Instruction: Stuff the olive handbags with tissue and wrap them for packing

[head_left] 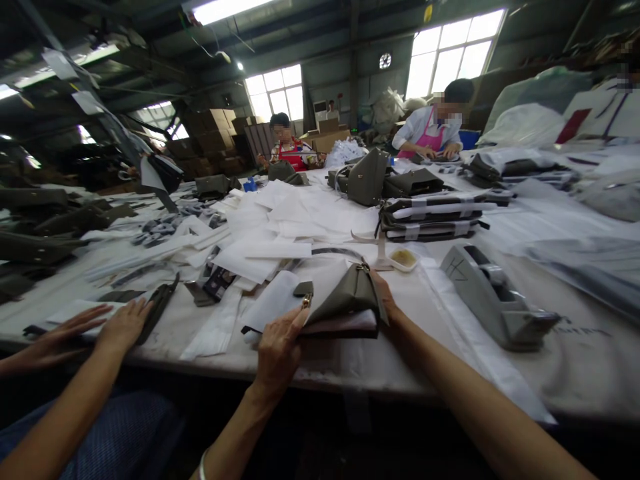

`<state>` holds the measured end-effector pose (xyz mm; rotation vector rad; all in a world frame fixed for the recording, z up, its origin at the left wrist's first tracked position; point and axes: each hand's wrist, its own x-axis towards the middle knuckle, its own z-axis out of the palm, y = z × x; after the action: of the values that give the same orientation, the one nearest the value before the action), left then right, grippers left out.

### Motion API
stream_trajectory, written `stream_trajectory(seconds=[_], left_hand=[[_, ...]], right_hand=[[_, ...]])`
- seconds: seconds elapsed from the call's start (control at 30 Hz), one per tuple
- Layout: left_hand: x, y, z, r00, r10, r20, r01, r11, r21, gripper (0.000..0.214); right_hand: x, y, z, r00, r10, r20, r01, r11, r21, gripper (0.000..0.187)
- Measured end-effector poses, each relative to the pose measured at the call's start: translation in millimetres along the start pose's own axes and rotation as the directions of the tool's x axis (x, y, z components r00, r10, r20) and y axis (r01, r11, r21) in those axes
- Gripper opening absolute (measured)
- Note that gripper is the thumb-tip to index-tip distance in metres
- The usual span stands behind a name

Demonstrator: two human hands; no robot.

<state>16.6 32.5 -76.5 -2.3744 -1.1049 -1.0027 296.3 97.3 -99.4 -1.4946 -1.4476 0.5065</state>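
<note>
An olive-grey handbag [345, 293] is held between my two hands at the table's front edge. My left hand [281, 343] closes on the bag's near left corner, beside a metal clasp with a small tab [304, 291]. At the bag's right side, my right hand [383, 293] grips its edge, with most of the fingers hidden behind it. White paper [273, 303] sticks out at the bag's left. The bag's curved handle [340, 252] lies behind it on the table.
A grey tape dispenser [493, 300] stands at the right, near a small dish [403, 259]. Stacked flat bags [433, 217] lie farther back. At the left, a co-worker's hands [120, 323] press on another bag. Two people in aprons [430, 137] sit across the table.
</note>
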Motion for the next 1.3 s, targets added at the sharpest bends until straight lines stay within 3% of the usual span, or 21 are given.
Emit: stream_trajectory(seconds=[0.17,0.23,0.3,0.47,0.57,0.67,0.73,0.8,0.9,1.03,1.13,1.2,1.3], left_hand=[[-11,22,7.8,0.993,0.116,0.009,-0.117,0.993,0.031,0.042],[-14,24,10.9,0.990,0.140,0.012,-0.140,0.989,0.049,0.036],[-14,21,12.9,0.989,0.150,0.019,-0.151,0.987,0.061,0.035],[6,11,15.2,0.986,0.165,0.031,-0.167,0.978,0.123,0.034],[13,18,18.2,0.988,0.148,0.054,-0.154,0.978,0.143,0.033],[8,31,22.3,0.984,0.165,0.062,-0.173,0.975,0.138,0.032],[1,38,24.1,0.983,0.176,0.054,-0.181,0.976,0.121,0.033],[-3,41,24.7,0.983,0.175,0.050,-0.179,0.979,0.100,0.035],[-5,40,25.0,0.988,0.142,0.052,-0.146,0.987,0.066,0.036],[-7,39,28.2,0.993,0.090,0.080,-0.093,0.995,0.037,0.039],[-10,40,28.0,0.991,0.079,0.109,-0.082,0.996,0.018,0.042],[-8,40,22.1,0.982,0.080,0.170,-0.081,0.997,-0.001,0.043],[6,42,4.9,0.945,0.078,0.317,-0.067,0.997,-0.044,0.049]], right_hand=[[-5,19,-24,0.942,0.205,-0.267,-0.106,0.933,0.343,0.045],[-11,18,-39,0.917,0.251,-0.309,-0.104,0.901,0.421,0.045],[-17,7,-56,0.921,0.255,-0.294,-0.097,0.882,0.461,0.042],[-21,-61,-83,0.988,0.012,-0.155,0.036,0.952,0.304,0.033],[-16,-102,-82,0.982,-0.157,-0.102,0.177,0.958,0.228,0.027],[-2,-120,-69,0.962,-0.272,0.020,0.266,0.952,0.150,0.024],[13,-120,-55,0.950,-0.260,0.171,0.247,0.964,0.093,0.024],[30,-114,-41,0.922,-0.194,0.334,0.233,0.969,-0.081,0.026],[44,-105,-25,0.868,-0.100,0.487,0.315,0.868,-0.384,0.026],[28,-98,-31,0.788,-0.073,0.611,0.441,0.760,-0.477,0.015],[5,-84,-46,0.740,-0.082,0.668,0.547,0.652,-0.525,0.023],[-11,-69,-50,0.759,-0.109,0.641,0.561,0.609,-0.561,0.032],[-33,-43,-41,0.836,-0.157,0.526,0.499,0.614,-0.611,0.039]])
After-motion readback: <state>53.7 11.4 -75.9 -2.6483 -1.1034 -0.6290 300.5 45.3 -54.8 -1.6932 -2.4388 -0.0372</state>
